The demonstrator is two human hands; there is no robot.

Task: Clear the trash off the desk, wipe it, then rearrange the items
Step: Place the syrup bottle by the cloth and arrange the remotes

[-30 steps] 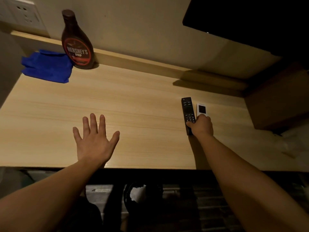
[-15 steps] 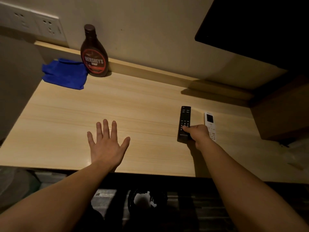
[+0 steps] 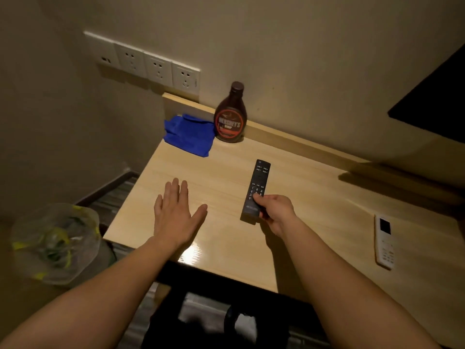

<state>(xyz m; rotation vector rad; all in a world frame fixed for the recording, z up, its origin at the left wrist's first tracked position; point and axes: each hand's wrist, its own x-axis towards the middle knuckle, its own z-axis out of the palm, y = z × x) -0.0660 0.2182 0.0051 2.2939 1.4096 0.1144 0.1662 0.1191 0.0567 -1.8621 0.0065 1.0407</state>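
On a wooden desk (image 3: 314, 222), the right hand (image 3: 275, 214) grips the near end of a black remote (image 3: 255, 190) mid-desk, while the left hand (image 3: 176, 215) rests flat, fingers apart.

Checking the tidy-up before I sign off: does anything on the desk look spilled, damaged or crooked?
No spill or damage shows. The blue cloth lies crumpled beside the upright syrup bottle; the right hand holds the black remote.

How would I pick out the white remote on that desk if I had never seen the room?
Start at the light wooden desk and follow it to its right end. There, lying flat and apart from everything else, is the slim white remote control. Unlike the black remote control held by the right hand, it is pale, untouched, with a small dark screen.
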